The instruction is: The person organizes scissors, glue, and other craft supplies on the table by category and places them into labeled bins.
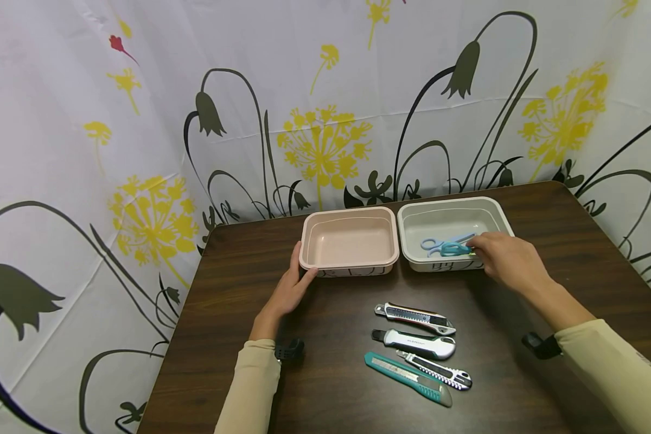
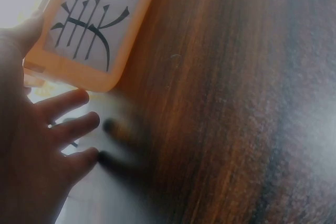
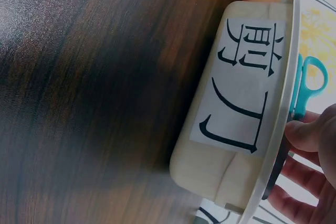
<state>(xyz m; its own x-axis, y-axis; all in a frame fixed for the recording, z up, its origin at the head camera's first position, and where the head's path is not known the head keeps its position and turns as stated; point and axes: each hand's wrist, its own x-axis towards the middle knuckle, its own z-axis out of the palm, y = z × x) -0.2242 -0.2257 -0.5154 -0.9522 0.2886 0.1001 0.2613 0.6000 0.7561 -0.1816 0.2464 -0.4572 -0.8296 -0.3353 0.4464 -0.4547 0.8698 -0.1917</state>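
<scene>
My right hand (image 1: 507,259) pinches teal scissors (image 1: 453,249) at the near right side of a grey-white bin (image 1: 445,208). Light blue scissors (image 1: 431,243) lie in that bin, partly behind the teal pair. In the right wrist view, a teal handle loop (image 3: 315,74) shows above the bin's rim, with the thumb and fingers just below it. My left hand (image 1: 287,291) touches the front left corner of a pink bin (image 1: 349,241), thumb at the front rim. Its other fingers look straight and spread in the left wrist view.
On the dark wooden table (image 1: 239,271) lie several utility knives: a brown-trimmed one (image 1: 415,318), a white and black one (image 1: 420,343), a black and silver one (image 1: 436,369) and a teal one (image 1: 408,378). A flowered curtain (image 1: 239,175) hangs behind. The bins stand side by side, with labels in front.
</scene>
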